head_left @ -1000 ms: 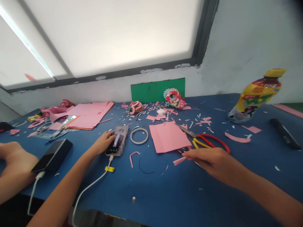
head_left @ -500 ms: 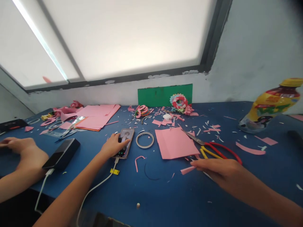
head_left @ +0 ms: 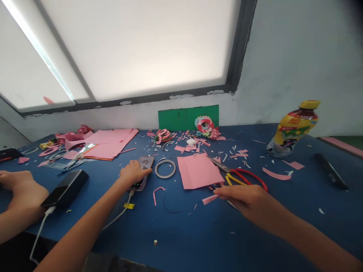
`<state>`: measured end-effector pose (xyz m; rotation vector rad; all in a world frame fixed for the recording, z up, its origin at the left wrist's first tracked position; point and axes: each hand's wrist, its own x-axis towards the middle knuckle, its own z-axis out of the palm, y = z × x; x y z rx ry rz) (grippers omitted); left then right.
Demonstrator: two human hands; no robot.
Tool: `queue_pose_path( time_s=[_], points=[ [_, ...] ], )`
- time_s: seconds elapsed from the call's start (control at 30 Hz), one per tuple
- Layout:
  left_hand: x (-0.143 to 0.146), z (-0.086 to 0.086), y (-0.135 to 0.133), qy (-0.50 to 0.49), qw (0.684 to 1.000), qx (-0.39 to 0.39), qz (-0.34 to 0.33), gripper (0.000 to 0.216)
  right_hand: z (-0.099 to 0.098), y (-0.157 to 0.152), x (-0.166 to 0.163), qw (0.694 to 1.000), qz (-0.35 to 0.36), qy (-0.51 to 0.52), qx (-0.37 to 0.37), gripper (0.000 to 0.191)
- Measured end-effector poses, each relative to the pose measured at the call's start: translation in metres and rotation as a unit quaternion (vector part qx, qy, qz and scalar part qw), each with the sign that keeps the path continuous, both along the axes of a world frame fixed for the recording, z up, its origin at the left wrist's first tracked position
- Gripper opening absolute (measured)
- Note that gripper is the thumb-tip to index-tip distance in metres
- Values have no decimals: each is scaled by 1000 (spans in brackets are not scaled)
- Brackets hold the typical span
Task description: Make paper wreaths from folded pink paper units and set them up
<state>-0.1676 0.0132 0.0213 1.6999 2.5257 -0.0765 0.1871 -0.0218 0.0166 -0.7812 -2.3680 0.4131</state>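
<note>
Right grip (head_left: 248, 198) pinches a pink strip (head_left: 209, 200) — left hand (head_left: 132, 173) on phone (head_left: 145, 162), grip unclear.

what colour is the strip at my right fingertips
Pink; the strip shows best in the head view.

The surface (head_left: 198, 238) is deep blue, speckled with pink and white scraps (head_left: 276, 174). The square paper (head_left: 199, 172) is plain pink, and so is the little strip (head_left: 210, 199). The scissors (head_left: 225, 168) have grey blades (head_left: 217, 163) and red and yellow handles (head_left: 237, 171). The phone screen (head_left: 146, 162) is mostly grey, its cord (head_left: 114, 220) is white, and the tag (head_left: 129, 206) is bright yellow. The bottle (head_left: 293, 130) has a yellow cap (head_left: 310, 104) and a yellow wrapper (head_left: 296, 122) with red and green on it. The board (head_left: 184, 119) is plain green. The paper ring (head_left: 211, 124) mixes red, white and pale blue. The box (head_left: 68, 185) is nearly black.
</note>
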Motion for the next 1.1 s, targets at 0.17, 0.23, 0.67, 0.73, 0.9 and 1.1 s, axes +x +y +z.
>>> queue_pose_path(
  time_s=[0.17,0.23,0.67,0.73,0.9,1.1],
  points=[
    [-7,-2,0,2,999,3,-36,86,8,-4,-4,997,-58,-14,-45,26],
    [-7,1,3,4,999,11,-44,84,13,-6,-6,991,-91,-7,-99,24],
    [151,41,-56,-345,859,79,-371,28,16,-5,-9,949,-55,81,-299,27],
    [155,34,-54,-380,845,67,-370,26,15,-4,-9,946,-49,88,-308,27],
    [147,23,-47,-506,808,42,-298,18,9,-1,-9,928,-42,142,-342,25],
    [148,22,-48,-640,739,38,-207,14,5,2,-11,922,-55,200,-326,22]
  ],
)
